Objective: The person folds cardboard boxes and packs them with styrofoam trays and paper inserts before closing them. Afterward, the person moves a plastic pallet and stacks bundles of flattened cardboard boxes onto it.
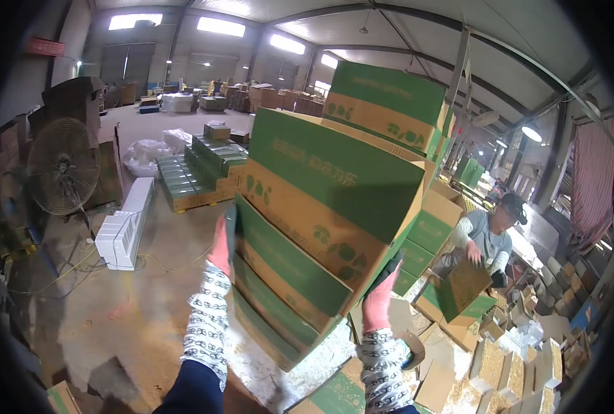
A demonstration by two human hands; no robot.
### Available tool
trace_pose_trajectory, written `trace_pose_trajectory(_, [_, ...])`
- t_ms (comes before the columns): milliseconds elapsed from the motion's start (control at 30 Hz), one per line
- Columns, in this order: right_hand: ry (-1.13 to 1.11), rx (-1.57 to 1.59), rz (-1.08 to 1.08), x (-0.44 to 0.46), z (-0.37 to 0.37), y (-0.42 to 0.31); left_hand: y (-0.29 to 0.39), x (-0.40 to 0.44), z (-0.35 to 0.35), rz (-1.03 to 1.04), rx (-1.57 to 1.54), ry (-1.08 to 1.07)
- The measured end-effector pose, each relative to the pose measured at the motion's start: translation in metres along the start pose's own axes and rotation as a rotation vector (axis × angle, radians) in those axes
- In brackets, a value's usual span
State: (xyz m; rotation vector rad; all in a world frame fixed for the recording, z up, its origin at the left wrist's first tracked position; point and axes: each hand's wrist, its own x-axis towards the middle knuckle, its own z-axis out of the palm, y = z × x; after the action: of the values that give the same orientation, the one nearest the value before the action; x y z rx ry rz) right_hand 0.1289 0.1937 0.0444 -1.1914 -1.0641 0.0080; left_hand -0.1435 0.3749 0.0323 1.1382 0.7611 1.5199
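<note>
Steadying a large carton (334, 172) was shared by two gloved hands at the centre of the frame, with lower cartons (286, 257) seen beneath it, all slanting down toward the right. The left hand (222, 245) was set against the left edge of the lower cartons; the right hand (379, 297) was set at the large carton's lower right edge. The left fingers (231, 221) were laid straight and close together; the right fingers were partly hidden, and whether either set was curled under cardboard could not be told. For good handling, an even squeeze from both palms seemed called for, with wrists kept straight and the slant evened out, so that no layer was allowed to slide. At the right of the frame a co-worker (486, 231) was bent over a box (468, 284), so clearance on that side seemed worth keeping.
</note>
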Motion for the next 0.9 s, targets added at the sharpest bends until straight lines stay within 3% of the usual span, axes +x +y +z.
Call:
trace_pose_trajectory(100, [-0.077,-0.066,-0.078,0.004,0.017,0.011,0.011,-0.008,0.006,0.109,-0.022,-0.049])
trace_pose_trajectory(167, [-0.114,-0.327,-0.165,0.002,0.008,0.015,0.011,-0.008,0.011,0.061,-0.105,-0.054])
trace_pose_trajectory(200, [-0.177,-0.257,-0.087,0.002,-0.001,0.006,0.01,-0.012,0.013,0.032,-0.148,-0.055])
trace_pose_trajectory(267, [-0.283,-0.155,-0.038,-0.004,-0.029,0.014,0.013,-0.024,0.016,0.168,0.08,0.057])
trace_pose_trajectory(333, [-0.169,0.381,0.354,-0.037,-0.053,-0.005,0.02,-0.037,0.019,0.316,0.299,0.16])
trace_pose_trajectory(400, [-0.156,0.104,0.392,-0.098,-0.119,0.033,0.02,-0.114,0.023,0.502,0.38,0.228])
trace_pose_trajectory(467, [-0.081,-0.451,0.427,-0.176,-0.197,0.054,-0.011,-0.214,0.034,0.786,0.499,-0.368])
trace_pose_trajectory(500, [-0.148,-0.905,0.501,-0.237,-0.259,0.092,-0.026,-0.263,0.041,0.869,0.483,-0.693])
trace_pose_trajectory(533, [-0.097,-1.147,0.777,-0.31,-0.326,0.132,-0.045,-0.293,0.053,0.787,0.642,-0.914])
trace_pose_trajectory(567, [0.134,-0.338,0.476,-0.398,-0.397,0.124,-0.063,-0.323,0.066,0.703,0.804,-1.133])
trace_pose_trajectory(633, [0.349,0.0,0.556,-0.478,-0.444,0.078,-0.169,-0.375,0.042,0.09,1.016,-0.898])
trace_pose_trajectory(667, [0.305,-0.455,1.0,-0.486,-0.447,0.058,-0.186,-0.398,0.032,-0.003,1.167,-0.975])
trace_pose_trajectory(700, [0.269,-0.716,1.204,-0.484,-0.441,0.04,-0.197,-0.414,0.03,-0.08,1.317,-1.05])
trace_pose_trajectory(733, [0.191,-0.945,1.425,-0.481,-0.436,0.022,-0.209,-0.428,0.033,-0.075,1.275,-1.047])
trace_pose_trajectory(767, [0.154,-0.983,1.433,-0.49,-0.434,0.008,-0.219,-0.447,0.033,-0.084,1.234,-1.049])
trace_pose_trajectory(833, [0.325,-0.665,1.23,-0.529,-0.477,0.003,-0.214,-0.481,0.033,-0.128,1.086,-1.12])
trace_pose_trajectory(867, [0.559,-0.371,1.145,-0.544,-0.49,0.005,-0.206,-0.486,0.046,-0.108,1.066,-1.25])
trace_pose_trajectory(900, [0.574,-0.088,1.18,-0.555,-0.517,0.0,-0.202,-0.491,0.06,-0.075,1.104,-1.358])
